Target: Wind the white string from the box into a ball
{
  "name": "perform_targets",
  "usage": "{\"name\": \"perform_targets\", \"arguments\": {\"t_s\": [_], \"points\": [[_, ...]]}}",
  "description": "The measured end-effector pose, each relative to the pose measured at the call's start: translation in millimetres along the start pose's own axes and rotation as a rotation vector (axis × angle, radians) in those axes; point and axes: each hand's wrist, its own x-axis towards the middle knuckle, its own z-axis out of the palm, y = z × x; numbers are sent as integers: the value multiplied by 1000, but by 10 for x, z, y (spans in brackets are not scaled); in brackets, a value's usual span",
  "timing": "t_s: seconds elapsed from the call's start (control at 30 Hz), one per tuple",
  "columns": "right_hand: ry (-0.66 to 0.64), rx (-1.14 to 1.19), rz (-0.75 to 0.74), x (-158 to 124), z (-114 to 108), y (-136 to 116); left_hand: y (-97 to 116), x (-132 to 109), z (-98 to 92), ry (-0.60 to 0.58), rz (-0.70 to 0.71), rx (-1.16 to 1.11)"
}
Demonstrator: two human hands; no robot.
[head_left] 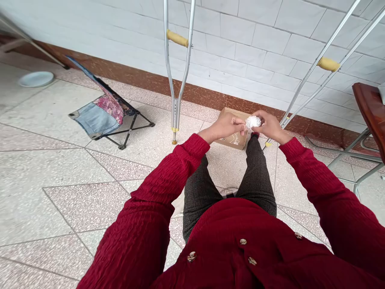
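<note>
Cardigan: red crinkly knit cardigan (pixel 216 257) fills the bottom of the view, marbled round buttons (pixel 191 257) down the front, lol hard to miss
Legs: dark flecked trousers (pixel 258 168) run out ahead, bent at the knee, the wearer looks seated but the seat is out of view
Left hand: left hand (pixel 224 126) comes in from the side, thumb and fingers curled onto the fluff
Right hand: right hand (pixel 269 126) mirrors it, fingertips on the opposite side
Grip: both hands together, closed on the fluff from either side, how hard they're squeezing I can't tell from up here
Thing: wad of white fluff (pixel 253 122) held in the air between the fingertips, over the knees, might be cotton wool but it's too small to be sure
Tip: I'd stick with light fingertip pressure, since palms would probably flatten stuff like this
Below: open cardboard box (pixel 233 113) on the floor just under the hands
Around: two aluminium underarm crutches (pixel 177 72) with yellow grips, the other crutch (pixel 326 64) tilted at right, plus a folding camp chair (pixel 102 112) in denim and pink cloth, a white dish (pixel 36 79) on the terrazzo floor (pixel 51 120), a brown seat (pixel 369 112) at the edge and a white tile wall (pixel 255 40)
</note>
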Motion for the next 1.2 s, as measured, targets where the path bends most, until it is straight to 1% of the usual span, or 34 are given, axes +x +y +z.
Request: {"name": "perform_targets", "arguments": {"t_s": [0.07,0.1,0.13,0.17,0.2,0.23,0.3,0.4,0.43,0.5,0.6,0.63,0.67,0.7,0.73,0.77,0.8,0.87,0.93,0.97,1.0,1.03,1.07,1.13,1.2], "points": [[-235,275,91,-111,71,49,-11,43,-73,76,20,83],[-331,423,136,-163,84,55,-22,66,-96,100,40,119],[-402,558,172,-208,83,49,-33,91,-110,112,61,142],[-436,670,194,-243,71,32,-44,119,-115,121,81,152],[-439,757,204,-266,50,4,-55,152,-112,134,96,151],[-421,821,205,-279,26,-34,-68,187,-105,152,110,145],[-343,895,179,-275,-25,-131,-104,259,-78,192,130,136],[-155,862,104,-204,-101,-271,-177,319,-7,211,121,143],[-85,811,82,-162,-129,-297,-198,315,27,196,100,137],[55,654,50,-54,-194,-295,-217,273,102,122,60,103],[266,332,-8,120,-280,-168,-168,177,183,-59,53,39],[324,218,-23,161,-291,-110,-135,153,186,-100,57,30],[361,114,-28,186,-288,-54,-96,137,174,-117,57,31],[366,30,-22,193,-269,-6,-57,131,148,-106,54,41],[334,-22,-9,179,-234,31,-20,134,110,-71,52,58],[268,-33,9,149,-188,57,12,144,65,-24,53,80],[173,-1,29,104,-135,70,37,157,17,21,58,105],[-79,166,77,-8,-36,72,68,182,-64,72,86,163],[-337,401,139,-120,16,53,76,194,-106,72,124,209],[-429,516,168,-168,19,39,73,193,-112,68,139,214],[-484,621,193,-210,7,21,65,189,-109,73,148,205],[-494,712,206,-247,-16,-2,52,182,-102,83,150,187],[-469,786,209,-279,-46,-33,34,174,-92,99,146,164],[-356,868,185,-324,-115,-125,-17,159,-72,127,129,127],[-225,865,132,-329,-183,-246,-72,147,-50,139,108,100]]}}
